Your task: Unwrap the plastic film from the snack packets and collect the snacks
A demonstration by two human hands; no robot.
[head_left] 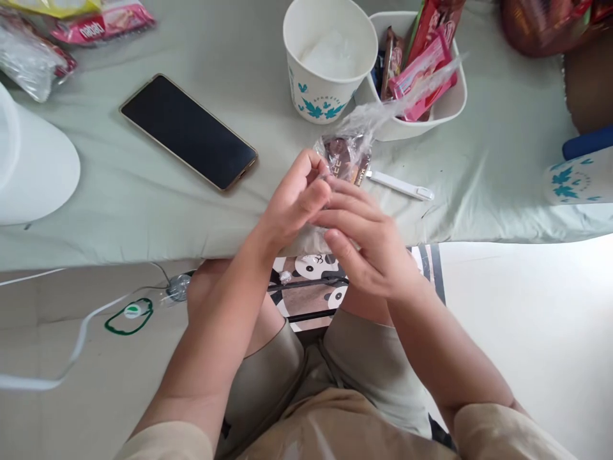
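Observation:
My left hand and my right hand meet above the table's front edge. Both pinch a clear plastic bag that holds brown wrapped snacks. The bag's open top trails up toward a white tub. My left fingers curl round the bag's lower edge; my right fingers press on it from the right. What lies under my fingers is hidden.
A black phone lies left of my hands on the pale green tablecloth. A white paper cup stands behind, beside the tub of wrapped snacks. A white bag clip lies to the right. More snack packets sit far left.

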